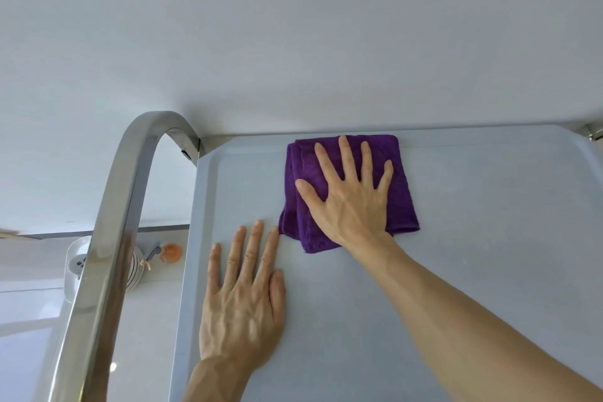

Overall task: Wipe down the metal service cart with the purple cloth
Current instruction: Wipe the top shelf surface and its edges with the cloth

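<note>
While flat, hands [349, 192] on cloth [401, 192].

Both forearms bare, no sleeves or jewellery.

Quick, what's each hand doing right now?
Left hand: open, flat on the cart top, holding nothing.
Right hand: open, pressing the purple cloth.

Two hands, the left hand [243, 297] and right hand [350, 192], lie on one cart [473, 238]. One cloth [403, 202], one handle [130, 192]. Below: one plate stack [135, 271], one orange bottle [171, 253].
</note>
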